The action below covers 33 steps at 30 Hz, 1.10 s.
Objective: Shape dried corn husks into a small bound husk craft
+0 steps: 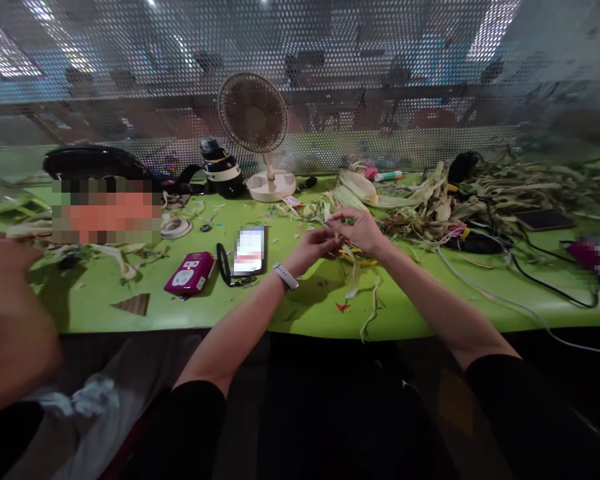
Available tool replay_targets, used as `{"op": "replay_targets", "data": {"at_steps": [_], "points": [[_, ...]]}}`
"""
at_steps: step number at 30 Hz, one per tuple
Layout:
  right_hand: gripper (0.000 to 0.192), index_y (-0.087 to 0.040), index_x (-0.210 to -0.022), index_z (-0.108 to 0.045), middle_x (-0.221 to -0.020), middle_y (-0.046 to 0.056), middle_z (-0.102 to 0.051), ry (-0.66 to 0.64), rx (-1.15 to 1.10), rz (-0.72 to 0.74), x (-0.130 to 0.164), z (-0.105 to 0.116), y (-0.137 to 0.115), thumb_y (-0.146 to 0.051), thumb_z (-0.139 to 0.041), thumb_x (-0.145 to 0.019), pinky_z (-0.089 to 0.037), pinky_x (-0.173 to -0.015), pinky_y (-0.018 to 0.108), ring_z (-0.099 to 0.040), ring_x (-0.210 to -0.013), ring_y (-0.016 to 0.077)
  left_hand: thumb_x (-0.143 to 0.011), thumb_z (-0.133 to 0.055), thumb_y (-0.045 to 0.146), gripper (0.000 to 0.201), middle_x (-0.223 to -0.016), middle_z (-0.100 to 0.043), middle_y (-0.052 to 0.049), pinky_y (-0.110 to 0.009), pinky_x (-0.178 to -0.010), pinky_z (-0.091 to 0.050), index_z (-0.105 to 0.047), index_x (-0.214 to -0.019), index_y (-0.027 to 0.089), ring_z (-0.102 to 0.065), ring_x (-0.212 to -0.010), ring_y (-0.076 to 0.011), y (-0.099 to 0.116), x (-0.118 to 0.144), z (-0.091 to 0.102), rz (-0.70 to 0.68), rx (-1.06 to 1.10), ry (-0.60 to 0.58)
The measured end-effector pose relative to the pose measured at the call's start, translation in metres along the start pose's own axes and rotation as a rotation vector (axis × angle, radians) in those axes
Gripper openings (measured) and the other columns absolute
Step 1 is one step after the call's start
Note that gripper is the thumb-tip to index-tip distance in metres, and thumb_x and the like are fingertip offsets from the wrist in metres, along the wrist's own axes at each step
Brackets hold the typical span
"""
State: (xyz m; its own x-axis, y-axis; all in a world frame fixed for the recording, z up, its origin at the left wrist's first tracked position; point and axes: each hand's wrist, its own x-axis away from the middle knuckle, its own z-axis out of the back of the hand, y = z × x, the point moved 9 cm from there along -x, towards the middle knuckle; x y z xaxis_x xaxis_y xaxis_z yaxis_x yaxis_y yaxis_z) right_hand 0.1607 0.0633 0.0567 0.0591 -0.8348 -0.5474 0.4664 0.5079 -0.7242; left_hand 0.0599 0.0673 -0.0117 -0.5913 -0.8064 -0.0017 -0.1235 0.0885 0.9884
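Note:
My left hand (314, 247) and my right hand (361, 229) meet above the green table (290, 313), both pinching a thin pale strip of corn husk (330, 227) between the fingertips. A white watch band sits on my left wrist. Loose husk strips (367, 303) lie and hang at the table's near edge below my hands. A yellow ring-like object (357, 257) lies on the table just under my right hand.
A phone (250, 251) and a magenta power block (189, 273) lie left of my hands. A small white fan (260, 133) stands behind. A husk pile (480, 193), cables (530, 273) and a dark tablet (543, 219) fill the right side. Another person's arm (10, 313) is at the left.

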Motion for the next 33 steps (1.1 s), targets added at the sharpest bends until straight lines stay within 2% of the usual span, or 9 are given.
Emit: {"op": "replay_targets", "data": {"at_steps": [5,10,15,18,22,26,29,31,33], "points": [[0.022,-0.022,-0.078,-0.071,-0.09,0.006,-0.07,0.101,0.079,0.235,0.011,0.004,-0.037,-0.042,-0.067,-0.085,-0.049,-0.088,0.038,-0.063,-0.094,0.0223,-0.07,-0.08,0.053,0.043,-0.065,-0.067,-0.001,-0.023,-0.061,-0.053,-0.062,-0.073,0.014,-0.063,-0.056,-0.009,-0.001,-0.001,0.008,0.006,0.08,0.07],[0.028,-0.021,-0.076,-0.067,-0.083,0.006,-0.064,0.137,0.099,0.194,0.013,0.008,-0.042,-0.046,-0.062,-0.089,-0.049,-0.083,0.036,-0.06,-0.086,0.0209,-0.071,-0.084,0.03,0.026,-0.069,-0.068,0.0,-0.019,-0.063,-0.051,-0.063,-0.077,0.015,-0.064,-0.063,-0.0075,0.011,-0.002,0.012,-0.041,0.339,0.053],[0.027,-0.021,-0.077,-0.067,-0.083,0.006,-0.062,0.163,0.094,0.175,0.01,0.013,-0.033,-0.046,-0.063,-0.087,-0.049,-0.081,0.037,-0.059,-0.085,0.0218,-0.072,-0.075,0.01,0.013,-0.076,-0.07,0.0,-0.019,-0.064,-0.05,-0.066,-0.079,0.017,-0.068,-0.072,-0.0092,0.015,-0.003,0.019,-0.017,0.504,0.088],[0.023,-0.022,-0.08,-0.069,-0.085,0.007,-0.064,0.128,0.129,0.215,0.01,0.008,-0.031,-0.043,-0.064,-0.087,-0.048,-0.083,0.039,-0.06,-0.087,0.0229,-0.074,-0.075,0.015,0.009,-0.073,-0.07,0.0,-0.018,-0.062,-0.05,-0.066,-0.077,0.017,-0.066,-0.067,-0.0082,0.012,-0.005,0.026,-0.009,0.547,0.154],[0.017,-0.024,-0.084,-0.071,-0.09,0.007,-0.066,0.062,0.216,0.363,0.016,-0.004,-0.041,-0.039,-0.064,-0.088,-0.048,-0.084,0.039,-0.06,-0.092,0.023,-0.064,-0.082,0.013,0.018,-0.069,-0.07,0.002,-0.015,-0.059,-0.048,-0.067,-0.073,0.016,-0.061,-0.059,-0.0052,0.013,-0.007,0.035,-0.087,0.522,0.231],[0.021,-0.026,-0.087,-0.073,-0.09,0.007,-0.068,-0.129,0.31,0.556,0.03,-0.026,-0.06,-0.037,-0.056,-0.093,-0.047,-0.084,0.039,-0.06,-0.09,0.0215,-0.063,-0.085,0.016,0.02,-0.076,-0.073,0.0,-0.015,-0.062,-0.049,-0.067,-0.072,0.016,-0.066,-0.07,-0.0078,0.016,-0.006,0.032,-0.111,0.533,0.211],[0.027,-0.027,-0.09,-0.073,-0.09,0.006,-0.07,-0.254,0.339,0.669,0.042,-0.033,-0.074,-0.048,-0.057,-0.089,-0.048,-0.085,0.041,-0.061,-0.089,0.0222,-0.069,-0.083,0.02,0.017,-0.077,-0.073,0.0,-0.018,-0.066,-0.05,-0.068,-0.076,0.016,-0.066,-0.071,-0.0086,0.018,-0.004,0.03,-0.118,0.508,0.202],[0.035,-0.027,-0.092,-0.073,-0.091,0.007,-0.07,-0.215,0.287,0.68,0.043,-0.023,-0.08,-0.057,-0.054,-0.087,-0.048,-0.085,0.043,-0.061,-0.088,0.0235,-0.071,-0.082,0.022,0.016,-0.078,-0.073,0.0,-0.018,-0.065,-0.05,-0.069,-0.077,0.016,-0.065,-0.068,-0.0077,0.02,-0.004,0.032,-0.144,0.473,0.212],[0.037,-0.026,-0.094,-0.072,-0.091,0.008,-0.069,-0.053,0.265,0.591,0.036,-0.003,-0.078,-0.054,-0.047,-0.091,-0.047,-0.087,0.044,-0.061,-0.09,0.0248,-0.071,-0.083,0.023,0.016,-0.078,-0.073,0.001,-0.017,-0.063,-0.048,-0.068,-0.075,0.016,-0.062,-0.064,-0.0061,0.024,-0.005,0.032,-0.189,0.441,0.19]]}}
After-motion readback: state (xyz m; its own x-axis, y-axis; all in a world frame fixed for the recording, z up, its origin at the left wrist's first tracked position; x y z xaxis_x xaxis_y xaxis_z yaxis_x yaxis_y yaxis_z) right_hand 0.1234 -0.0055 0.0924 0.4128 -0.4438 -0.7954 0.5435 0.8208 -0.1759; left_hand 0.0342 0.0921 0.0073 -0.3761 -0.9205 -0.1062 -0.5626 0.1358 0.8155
